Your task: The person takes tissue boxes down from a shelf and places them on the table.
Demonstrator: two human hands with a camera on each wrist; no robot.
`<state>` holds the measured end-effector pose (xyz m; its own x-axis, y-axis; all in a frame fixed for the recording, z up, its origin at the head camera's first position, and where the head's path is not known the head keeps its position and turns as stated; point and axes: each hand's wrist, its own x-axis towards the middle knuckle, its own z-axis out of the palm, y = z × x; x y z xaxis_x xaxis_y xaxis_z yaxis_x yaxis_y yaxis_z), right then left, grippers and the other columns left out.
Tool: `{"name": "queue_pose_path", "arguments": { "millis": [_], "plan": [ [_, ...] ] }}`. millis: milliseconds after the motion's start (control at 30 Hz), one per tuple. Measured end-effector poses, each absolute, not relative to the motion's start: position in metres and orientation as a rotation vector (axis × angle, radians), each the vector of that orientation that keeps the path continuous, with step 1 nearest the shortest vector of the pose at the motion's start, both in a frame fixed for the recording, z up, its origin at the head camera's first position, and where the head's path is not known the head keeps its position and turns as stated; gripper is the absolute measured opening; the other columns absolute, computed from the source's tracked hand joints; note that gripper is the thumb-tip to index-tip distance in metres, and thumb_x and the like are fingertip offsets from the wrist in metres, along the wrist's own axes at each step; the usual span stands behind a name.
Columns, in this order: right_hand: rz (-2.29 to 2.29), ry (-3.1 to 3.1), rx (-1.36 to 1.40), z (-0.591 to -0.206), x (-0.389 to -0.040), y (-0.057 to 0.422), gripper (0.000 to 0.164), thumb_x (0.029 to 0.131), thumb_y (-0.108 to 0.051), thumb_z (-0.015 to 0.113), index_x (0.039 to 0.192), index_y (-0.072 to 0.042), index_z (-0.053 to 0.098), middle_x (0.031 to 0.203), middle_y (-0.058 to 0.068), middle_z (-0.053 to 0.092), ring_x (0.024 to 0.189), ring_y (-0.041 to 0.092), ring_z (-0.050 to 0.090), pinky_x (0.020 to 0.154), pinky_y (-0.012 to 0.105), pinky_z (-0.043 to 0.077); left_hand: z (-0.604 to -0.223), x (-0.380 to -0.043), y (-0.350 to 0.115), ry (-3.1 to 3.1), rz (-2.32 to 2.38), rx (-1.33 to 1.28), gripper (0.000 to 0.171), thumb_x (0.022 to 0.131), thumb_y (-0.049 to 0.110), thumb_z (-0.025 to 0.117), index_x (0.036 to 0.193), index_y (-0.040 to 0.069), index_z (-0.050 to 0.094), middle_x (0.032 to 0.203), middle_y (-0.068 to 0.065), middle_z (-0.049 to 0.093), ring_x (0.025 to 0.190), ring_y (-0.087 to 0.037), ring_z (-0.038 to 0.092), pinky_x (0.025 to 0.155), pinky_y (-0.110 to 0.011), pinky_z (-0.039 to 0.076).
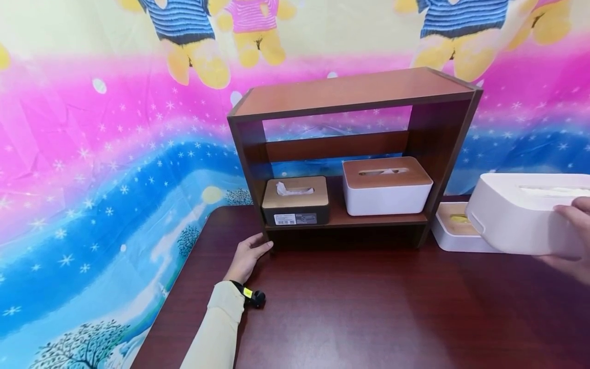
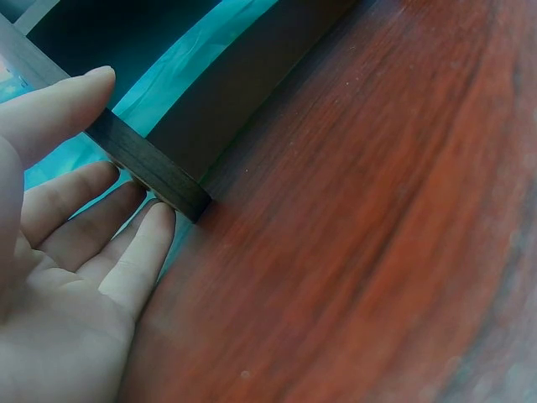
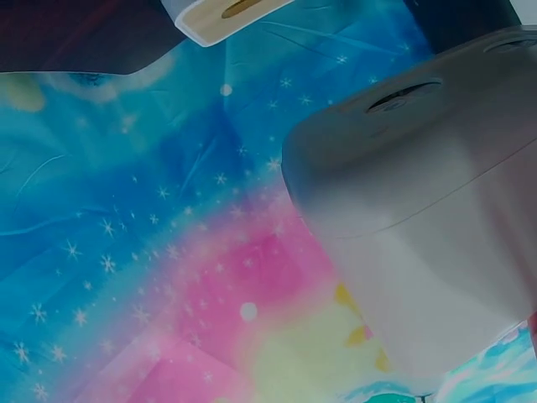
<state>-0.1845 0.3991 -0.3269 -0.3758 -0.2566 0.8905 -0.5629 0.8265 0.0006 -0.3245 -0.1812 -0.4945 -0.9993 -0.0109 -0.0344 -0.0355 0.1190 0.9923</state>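
Observation:
At the right edge of the head view my right hand (image 1: 581, 219) grips an all-white tissue box (image 1: 516, 220), held up in the air. This box (image 3: 419, 235) fills the right side of the right wrist view, with the hand almost wholly out of sight there. My left hand (image 1: 244, 260) is at the lower left leg of a brown wooden shelf (image 1: 350, 97). In the left wrist view, thumb and fingers (image 2: 138, 252) lie on either side of the panel's lower end (image 2: 155, 172). On the shelf board sit a black tissue box (image 1: 295, 202) and a white one with a wooden lid (image 1: 387, 192).
Low on the table (image 1: 341, 302), right of the shelf, stands another white box (image 1: 444, 233) with a wood-toned top, partly hidden behind the held one. A printed cloth (image 1: 115, 179) with snowflakes and bears hangs behind and left of the table.

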Motion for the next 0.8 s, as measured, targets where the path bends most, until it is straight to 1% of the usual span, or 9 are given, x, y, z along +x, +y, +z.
{"name": "queue_pose_path", "arguments": {
  "millis": [33, 100, 167, 233, 267, 300, 367, 467, 800],
  "plan": [
    [0.374, -1.968, 0.613, -0.327, -0.184, 0.399, 0.096, 0.069, -0.076, 0.041, 0.101, 0.014, 0.046, 0.111, -0.002, 0.041, 0.09, 0.045, 0.033, 0.095, 0.018, 0.017, -0.494, -0.325, -0.181, 2.336, 2.071, -0.048, 0.058, 0.068, 0.037, 0.075, 0.119, 0.014, 0.057, 0.112, 0.001, 0.058, 0.108, -0.015, 0.049, 0.09, -0.036, 0.039],
    [0.386, -1.957, 0.634, -0.326, -0.183, 0.397, 0.095, 0.069, -0.076, 0.043, 0.099, 0.014, 0.046, 0.111, -0.005, 0.039, 0.097, 0.031, 0.038, 0.093, 0.015, 0.017, -0.494, -0.325, -0.181, 2.334, 2.072, -0.053, 0.058, 0.068, 0.038, 0.075, 0.118, 0.016, 0.057, 0.111, 0.001, 0.058, 0.108, -0.014, 0.049, 0.09, -0.035, 0.039],
    [0.383, -1.962, 0.649, -0.325, -0.182, 0.395, 0.095, 0.069, -0.076, 0.042, 0.096, 0.015, 0.046, 0.109, -0.008, 0.037, 0.103, 0.016, 0.035, 0.092, 0.013, 0.017, -0.494, -0.325, -0.181, 2.335, 2.073, -0.054, 0.057, 0.068, 0.038, 0.075, 0.117, 0.016, 0.058, 0.111, 0.002, 0.058, 0.108, -0.014, 0.049, 0.09, -0.035, 0.039],
    [0.38, -1.945, 0.676, -0.325, -0.181, 0.395, 0.094, 0.069, -0.075, 0.043, 0.094, 0.015, 0.046, 0.096, 0.006, 0.045, 0.105, 0.007, 0.03, 0.092, 0.013, 0.017, -0.494, -0.325, -0.181, 2.337, 2.071, -0.055, 0.057, 0.067, 0.039, 0.076, 0.117, 0.017, 0.058, 0.111, 0.002, 0.058, 0.107, -0.014, 0.049, 0.09, -0.036, 0.039],
    [0.368, -1.943, 0.687, -0.326, -0.181, 0.395, 0.093, 0.07, -0.074, 0.043, 0.094, 0.015, 0.046, 0.09, 0.015, 0.046, 0.104, 0.008, 0.032, 0.093, 0.014, 0.017, -0.494, -0.324, -0.18, 2.337, 2.072, -0.055, 0.056, 0.068, 0.038, 0.075, 0.117, 0.017, 0.058, 0.111, 0.002, 0.058, 0.107, -0.014, 0.049, 0.09, -0.036, 0.038],
    [0.35, -1.939, 0.699, -0.326, -0.18, 0.395, 0.092, 0.07, -0.074, 0.043, 0.094, 0.015, 0.047, 0.087, 0.024, 0.043, 0.1, 0.015, 0.037, 0.095, 0.016, 0.018, -0.494, -0.324, -0.18, 2.337, 2.072, -0.054, 0.054, 0.069, 0.036, 0.075, 0.117, 0.017, 0.058, 0.111, 0.002, 0.058, 0.108, -0.015, 0.049, 0.09, -0.036, 0.038],
    [0.324, -1.921, 0.729, -0.329, -0.18, 0.395, 0.089, 0.072, -0.072, 0.043, 0.095, 0.014, 0.047, 0.087, 0.033, 0.04, 0.091, 0.032, 0.04, 0.098, 0.021, 0.018, -0.494, -0.324, -0.18, 2.336, 2.074, -0.06, 0.05, 0.071, 0.032, 0.074, 0.117, 0.016, 0.058, 0.111, 0.002, 0.058, 0.108, -0.015, 0.049, 0.091, -0.036, 0.038],
    [0.304, -1.871, 0.772, -0.333, -0.182, 0.395, 0.086, 0.073, -0.07, 0.044, 0.097, 0.013, 0.049, 0.087, 0.034, 0.042, 0.082, 0.05, 0.033, 0.101, 0.029, 0.02, -0.494, -0.325, -0.18, 2.329, 2.078, -0.067, 0.046, 0.075, 0.027, 0.072, 0.117, 0.016, 0.058, 0.112, 0.002, 0.058, 0.108, -0.015, 0.048, 0.091, -0.036, 0.038],
    [0.268, -1.736, 0.833, -0.342, -0.18, 0.389, 0.075, 0.078, -0.061, 0.047, 0.098, 0.011, 0.053, 0.081, 0.034, 0.046, 0.075, 0.051, 0.038, 0.099, 0.041, 0.027, -0.494, -0.325, -0.18, 2.356, 2.054, -0.065, 0.054, 0.071, 0.034, 0.074, 0.119, 0.015, 0.057, 0.115, 0.001, 0.056, 0.111, -0.015, 0.046, 0.092, -0.037, 0.037]
  ]
}}
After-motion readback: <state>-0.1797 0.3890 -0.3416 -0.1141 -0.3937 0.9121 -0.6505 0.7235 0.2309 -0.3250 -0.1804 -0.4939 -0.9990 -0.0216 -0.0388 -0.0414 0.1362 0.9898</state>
